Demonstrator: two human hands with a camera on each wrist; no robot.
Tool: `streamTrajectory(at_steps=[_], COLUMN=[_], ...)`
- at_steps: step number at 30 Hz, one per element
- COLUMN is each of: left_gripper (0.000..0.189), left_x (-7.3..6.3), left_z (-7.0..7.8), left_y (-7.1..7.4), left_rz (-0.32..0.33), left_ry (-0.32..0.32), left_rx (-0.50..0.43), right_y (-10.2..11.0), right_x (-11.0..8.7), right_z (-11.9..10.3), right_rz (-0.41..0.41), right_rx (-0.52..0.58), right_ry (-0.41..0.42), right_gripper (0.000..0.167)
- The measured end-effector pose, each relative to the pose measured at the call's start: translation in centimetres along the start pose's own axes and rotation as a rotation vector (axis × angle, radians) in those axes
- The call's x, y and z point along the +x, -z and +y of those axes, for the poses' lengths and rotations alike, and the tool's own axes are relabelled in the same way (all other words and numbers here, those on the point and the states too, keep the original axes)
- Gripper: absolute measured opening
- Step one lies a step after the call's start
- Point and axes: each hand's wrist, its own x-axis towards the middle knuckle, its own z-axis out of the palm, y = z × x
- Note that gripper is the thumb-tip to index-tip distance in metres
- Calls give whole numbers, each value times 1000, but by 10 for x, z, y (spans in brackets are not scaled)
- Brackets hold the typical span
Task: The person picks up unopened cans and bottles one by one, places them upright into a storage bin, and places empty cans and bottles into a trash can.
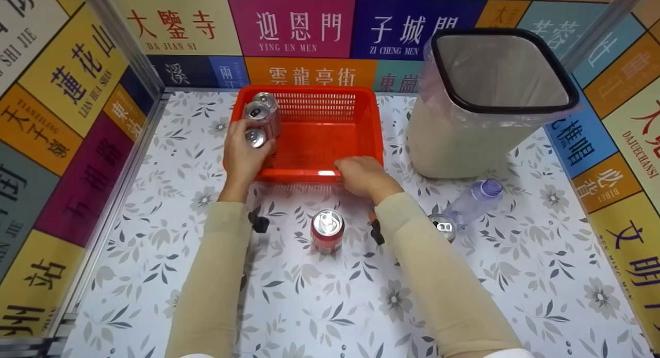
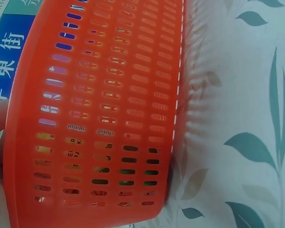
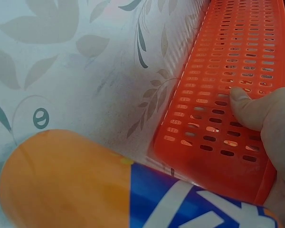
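The left hand [image 1: 241, 154] curls around a can [image 1: 255, 138] in the near left corner of the red basket [image 1: 299, 175], thumb to one side and fingers to the other. The right hand [image 1: 363, 175] clamps the basket's near wall toward its right end, thumb pressed to the outside; its fingertips are hidden from here.

Two more cans [image 1: 258, 111] stand upright just beyond the held one, along the left wall. A clumsy release could tip the held can into them, as the three crowd together; whether its base meets the basket floor, I cannot tell. A sharp tug by the right hand might skid the basket and topple the whole row.

A red can [image 1: 327, 231] stands on the patterned table [image 1: 319, 306] between the forearms, where either arm swinging inward could knock it over. Off to the right, a sleeve [image 1: 438, 275] partly hides a silver-topped can [image 1: 443, 225] close beside a purple bottle [image 1: 472, 200]; an elbow moved outward could drive one into the other. The lined bin [image 1: 454, 141] stands behind them, seemingly out of harm's way.
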Motion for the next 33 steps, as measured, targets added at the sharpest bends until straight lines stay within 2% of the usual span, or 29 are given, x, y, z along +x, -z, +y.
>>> streamTrajectory(at_steps=[4,8,12,14,16,18,21,25,27,30,33], left_gripper=[41,33,24,21,17,15,15,19,21,28,47], left_x=[-2,-11,-35,-49,-63,-75,-91,-110,-120,-135,-149], left_z=[0,2,7,11,14,16,17,16,14,11,6], left_y=[0,0,-1,-2,-1,0,5,12,13,13,8], left_rz=[67,200,332,358,348,312,242,129,42,-129,-294], left_ry=[-41,-142,-281,-346,-389,-410,-397,-321,-268,-171,-130], left_rx=[-111,-183,-115,-113,-150,-211,-317,-440,-507,-608,-682], right_y=[1,1,0,-1,0,0,-1,-1,-1,0,0], right_x=[-1,-1,-2,-2,-2,-2,-2,-2,-2,-1,0], right_z=[-1,-1,-2,-2,-3,-3,-3,-3,-3,-1,0], right_rz=[6,5,0,4,9,15,18,10,10,20,31], right_rx=[3,39,97,127,138,132,105,92,75,35,7], right_ry=[3,-15,-56,-75,-74,-59,-29,-26,-16,13,37], right_gripper=[7,6,13,17,18,16,12,9,7,6,7])
